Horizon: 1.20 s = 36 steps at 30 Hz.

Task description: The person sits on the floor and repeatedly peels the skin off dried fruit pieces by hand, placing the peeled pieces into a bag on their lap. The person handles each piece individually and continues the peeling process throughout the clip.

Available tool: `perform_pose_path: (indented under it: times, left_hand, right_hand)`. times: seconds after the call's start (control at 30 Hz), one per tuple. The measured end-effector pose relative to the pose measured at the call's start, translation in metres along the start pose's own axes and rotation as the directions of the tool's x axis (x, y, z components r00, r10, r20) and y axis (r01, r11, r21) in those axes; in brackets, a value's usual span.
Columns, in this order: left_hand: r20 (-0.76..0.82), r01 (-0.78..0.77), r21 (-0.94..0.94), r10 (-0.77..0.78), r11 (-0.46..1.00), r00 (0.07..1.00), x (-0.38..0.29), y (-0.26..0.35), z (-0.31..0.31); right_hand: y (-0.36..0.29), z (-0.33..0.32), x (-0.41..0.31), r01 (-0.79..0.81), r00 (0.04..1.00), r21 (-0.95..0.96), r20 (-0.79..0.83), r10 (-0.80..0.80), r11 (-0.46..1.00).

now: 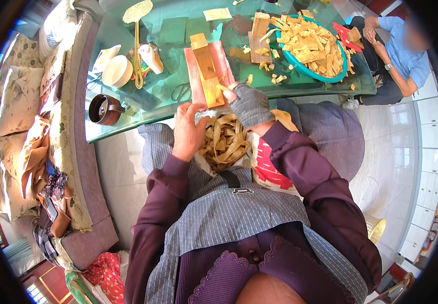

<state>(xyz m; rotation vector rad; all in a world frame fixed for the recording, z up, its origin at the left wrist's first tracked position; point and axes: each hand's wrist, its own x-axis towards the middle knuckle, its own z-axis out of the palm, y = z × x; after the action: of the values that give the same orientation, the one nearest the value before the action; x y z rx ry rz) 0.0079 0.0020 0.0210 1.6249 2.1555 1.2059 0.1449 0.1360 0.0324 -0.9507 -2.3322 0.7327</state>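
Note:
My right hand, in a grey fingerless knit glove, holds a small tan strip over the near end of a wooden block tool. That tool lies on a pink towel at the edge of the glass table. My bare left hand is beside the rim of a white bag on my lap; whether its fingers pinch the rim is unclear. Long curled tan strips fill the bag between my wrists.
A turquoise basin heaped with tan pieces stands at the right, a seated person beyond it. Leftward are a brown mug, a white bowl, a white bottle and a yellow fly swatter. Loose scraps dot the glass.

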Motion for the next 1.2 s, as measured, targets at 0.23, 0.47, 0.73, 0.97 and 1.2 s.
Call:
perform_pose_path:
  times: [0.23,0.47,0.73,0.97,1.2]
  left_hand:
    - [0.696,0.638,-0.717,-0.305,-0.279,0.649,-0.036,0.036,0.003]
    - [0.717,0.573,-0.63,-0.109,-0.525,0.688,-0.04,0.022,-0.004]
    - [0.709,0.741,-0.656,-0.216,0.145,0.671,-0.04,0.037,-0.016]
    - [-0.142,0.073,-0.135,-0.092,0.988,0.986,-0.032,0.055,-0.034]
    - [-0.087,-0.108,-0.12,0.098,0.987,0.991,-0.022,0.047,-0.039]
  right_hand:
    - [-0.056,0.0,-0.049,0.572,0.82,0.118,-0.069,-0.568,0.812]
    - [-0.059,0.006,-0.069,0.068,0.958,0.629,0.174,-0.226,0.774]
    - [-0.052,0.0,-0.045,0.534,0.845,0.12,-0.084,-0.527,0.837]
    - [-0.041,0.012,-0.037,-0.203,0.967,0.761,0.254,0.005,0.616]
    - [-0.065,-0.015,-0.045,-0.787,0.614,0.617,0.783,-0.103,0.002]
